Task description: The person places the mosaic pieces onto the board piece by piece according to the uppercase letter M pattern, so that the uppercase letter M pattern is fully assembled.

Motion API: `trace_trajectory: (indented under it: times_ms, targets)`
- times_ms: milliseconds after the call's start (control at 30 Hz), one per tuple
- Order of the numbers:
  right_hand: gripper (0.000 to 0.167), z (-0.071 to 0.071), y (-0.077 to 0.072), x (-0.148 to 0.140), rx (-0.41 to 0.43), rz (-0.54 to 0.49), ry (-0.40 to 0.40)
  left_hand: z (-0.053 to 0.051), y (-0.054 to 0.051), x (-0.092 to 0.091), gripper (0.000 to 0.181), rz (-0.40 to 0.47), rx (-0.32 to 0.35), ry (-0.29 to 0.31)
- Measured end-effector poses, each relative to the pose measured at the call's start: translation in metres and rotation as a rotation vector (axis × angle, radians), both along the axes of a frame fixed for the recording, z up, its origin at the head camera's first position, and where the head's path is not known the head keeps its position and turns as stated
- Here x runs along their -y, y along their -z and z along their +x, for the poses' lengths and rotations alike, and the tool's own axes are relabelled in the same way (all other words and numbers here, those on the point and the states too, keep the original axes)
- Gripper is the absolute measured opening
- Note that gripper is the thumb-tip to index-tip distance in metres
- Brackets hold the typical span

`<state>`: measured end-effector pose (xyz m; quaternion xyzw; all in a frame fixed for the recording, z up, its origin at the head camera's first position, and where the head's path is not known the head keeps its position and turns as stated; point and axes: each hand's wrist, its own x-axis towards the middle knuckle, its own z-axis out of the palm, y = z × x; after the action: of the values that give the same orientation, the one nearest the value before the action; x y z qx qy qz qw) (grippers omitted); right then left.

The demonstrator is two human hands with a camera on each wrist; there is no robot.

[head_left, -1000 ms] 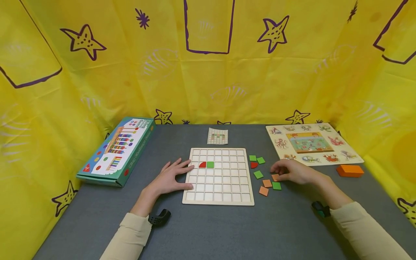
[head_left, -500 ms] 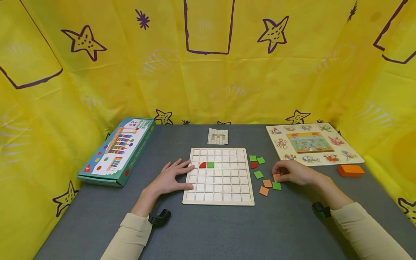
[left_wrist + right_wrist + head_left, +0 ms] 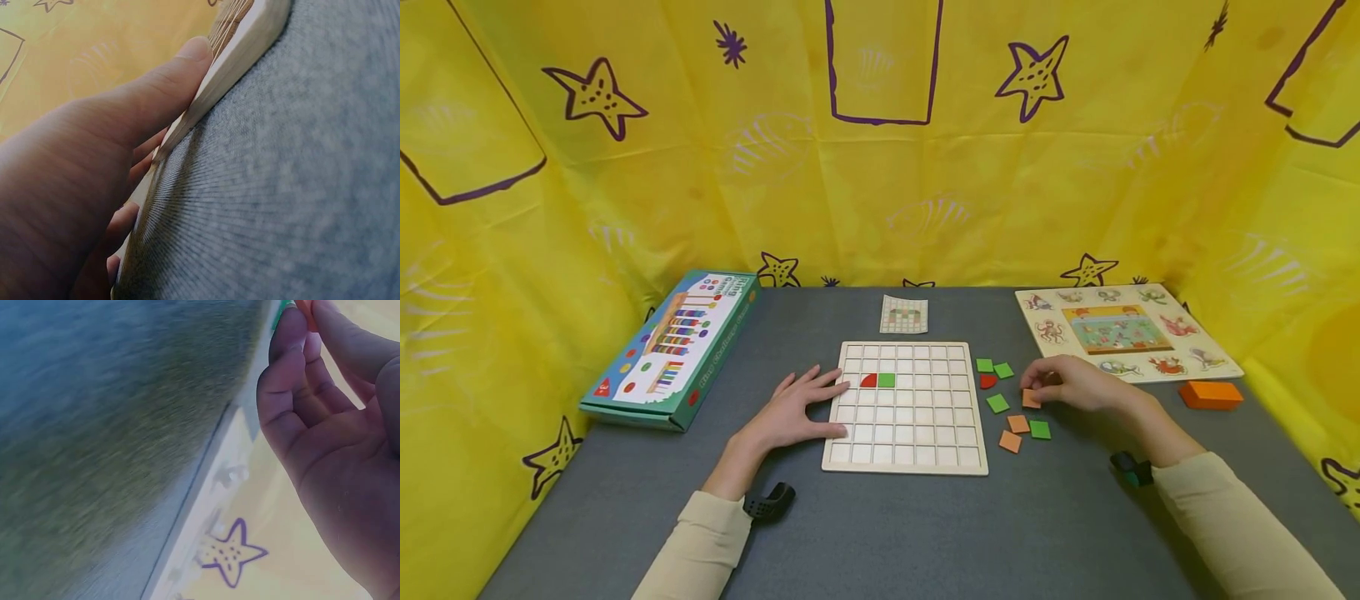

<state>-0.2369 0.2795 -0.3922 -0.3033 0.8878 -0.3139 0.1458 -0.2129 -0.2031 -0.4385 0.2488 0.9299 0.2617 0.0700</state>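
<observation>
Pinched an orange tile [image 3: 1032, 400] between thumb and fingertips of the right hand [image 3: 1071, 383], to the right of the board [image 3: 905, 440]; from these views, could not tell whether lifted or touching the desk [image 3: 880, 542]. Saw only a sliver of orange at the top of the right wrist view. Rested the left hand [image 3: 797, 408] on the left edge of the board, with fingers spread and thumb well apart from them. Found a red quarter [image 3: 868, 381] and a green tile [image 3: 886, 381] side by side in the third row from the far edge, second and third from the left. Counted, loose between board and right hand, two green tiles [image 3: 1003, 370] with a red piece [image 3: 988, 381] just nearer, then a third green one [image 3: 997, 403], and nearest, two orange squares [image 3: 1018, 424] beside a fourth green one [image 3: 1040, 430]. Saw a gridded card [image 3: 904, 317] beyond the board, a box [image 3: 700, 358] far left, a puzzle [image 3: 1213, 340] far right, partly behind the right hand, an orange block [image 3: 1210, 396] just beside it, and yellow cloth [image 3: 880, 192] behind everything
</observation>
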Motion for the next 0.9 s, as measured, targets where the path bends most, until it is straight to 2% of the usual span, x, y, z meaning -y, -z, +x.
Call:
trace_trajectory:
  times_ms: [600, 767, 900]
  targets:
    - [0.018, -0.029, -0.004, 0.047, 0.001, -0.065, 0.053, 0.0, 0.0, 0.0, 0.086, 0.01, 0.003, 0.005]
    - [0.019, -0.034, -0.007, 0.06, 0.032, -0.105, 0.055, 0.0, -0.001, 0.0, 0.086, 0.01, 0.007, 0.003]
    - [0.02, -0.038, -0.008, 0.069, 0.021, -0.13, 0.041, 0.0, -0.001, 0.0, 0.086, 0.007, 0.003, 0.005]
